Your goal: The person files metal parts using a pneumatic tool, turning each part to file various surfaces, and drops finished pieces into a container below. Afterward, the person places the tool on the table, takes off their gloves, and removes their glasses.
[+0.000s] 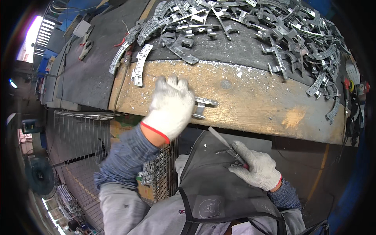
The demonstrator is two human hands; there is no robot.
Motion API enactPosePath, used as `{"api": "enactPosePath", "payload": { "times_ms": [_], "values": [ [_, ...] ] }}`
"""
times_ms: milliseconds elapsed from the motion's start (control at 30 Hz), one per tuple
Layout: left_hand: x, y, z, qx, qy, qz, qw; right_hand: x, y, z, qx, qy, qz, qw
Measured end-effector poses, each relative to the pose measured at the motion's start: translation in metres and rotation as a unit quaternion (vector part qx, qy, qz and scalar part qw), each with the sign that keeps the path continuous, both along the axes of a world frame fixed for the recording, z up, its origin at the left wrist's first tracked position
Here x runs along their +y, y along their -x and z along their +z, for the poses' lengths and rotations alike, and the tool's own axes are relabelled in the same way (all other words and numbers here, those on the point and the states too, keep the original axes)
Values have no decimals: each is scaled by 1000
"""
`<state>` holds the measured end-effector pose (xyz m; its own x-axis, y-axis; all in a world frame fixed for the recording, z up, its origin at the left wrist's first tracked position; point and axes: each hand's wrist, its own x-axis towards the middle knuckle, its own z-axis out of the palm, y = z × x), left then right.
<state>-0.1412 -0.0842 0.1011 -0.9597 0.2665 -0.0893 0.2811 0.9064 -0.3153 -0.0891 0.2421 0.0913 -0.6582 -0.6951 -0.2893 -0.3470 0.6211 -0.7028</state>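
1. On the near edge of the counter (250,105), bare wood flecked with pale chips: one small metal bracket (209,102), partly hidden by my left grip.
2. Left grip (170,107), white glove with red cuff: fingers curled, slightly blurred, just over or against that bracket; I cannot tell whether it is closed on it.
3. Right grip (256,168), matching glove: closed around a tool with a flat grey blade (219,137), held in front of the dark apron (231,184), blade pointing up and left.
4. Loose stock: one curved bracket (140,66) lying apart on the wood; a tangled heap of grey brackets (290,29) along the far side, uncontained.
5. Container, one: wire cage (84,137), below the counter, to the left. Contents I can make out: shiny metal pieces (147,175) and brown cardboard (147,192), partly hidden behind my left sleeve (125,154).
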Motion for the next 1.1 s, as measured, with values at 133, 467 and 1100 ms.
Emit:
{"api": "enactPosePath", "payload": {
  "times_ms": [133,467,1100],
  "values": [
    [16,-16,-34,104,-163,48,980,10,3,-4,3,4,-49,999],
    [-8,27,-4,-104,-294,-127,942,37,22,5,58,11,-89,994],
    [8,86,-11,-253,-286,-180,906,26,53,12,166,-168,21,971]
  ]
}}
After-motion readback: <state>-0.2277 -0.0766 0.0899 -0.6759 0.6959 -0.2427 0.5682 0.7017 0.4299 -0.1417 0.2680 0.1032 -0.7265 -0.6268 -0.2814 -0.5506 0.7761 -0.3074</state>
